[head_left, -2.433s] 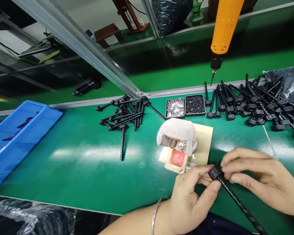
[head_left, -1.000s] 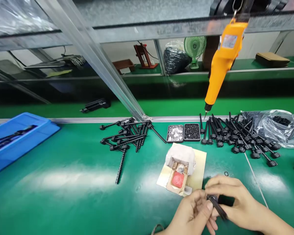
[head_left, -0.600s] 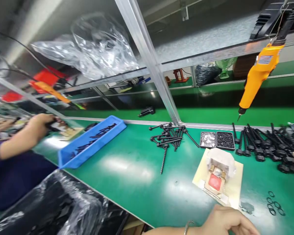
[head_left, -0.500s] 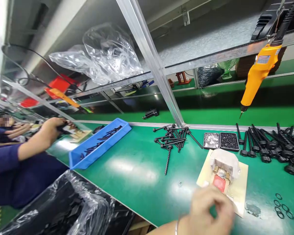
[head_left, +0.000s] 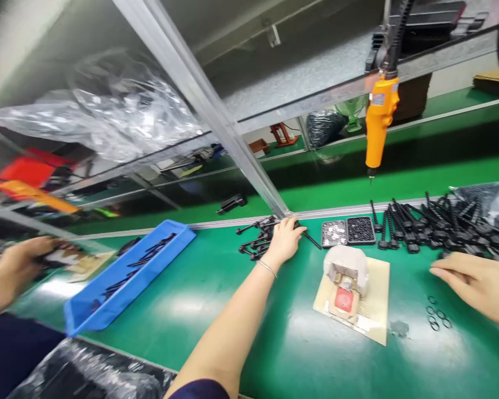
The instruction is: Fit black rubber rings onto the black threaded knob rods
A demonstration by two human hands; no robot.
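Note:
My left hand reaches far across the green mat and rests on a pile of black ribbed rods by the metal post; its fingers are curled over them. My right hand hovers low at the right, fingers stretched out and holding nothing, just above several small black rubber rings. A bigger heap of black rods with knob heads lies behind it. Between my hands a fixture wrapped in white tape with a red pad sits on a beige card.
Two small trays hold silver washers and black screws. An orange electric screwdriver hangs overhead. A blue bin with rods lies at the left. Beside it a co-worker's hand holds something. Plastic bags sit at the front left and far right.
My hands have parted from the rod they held together. The left hand has stretched out to the left pile of rods; the right hand has moved right, over the rings.

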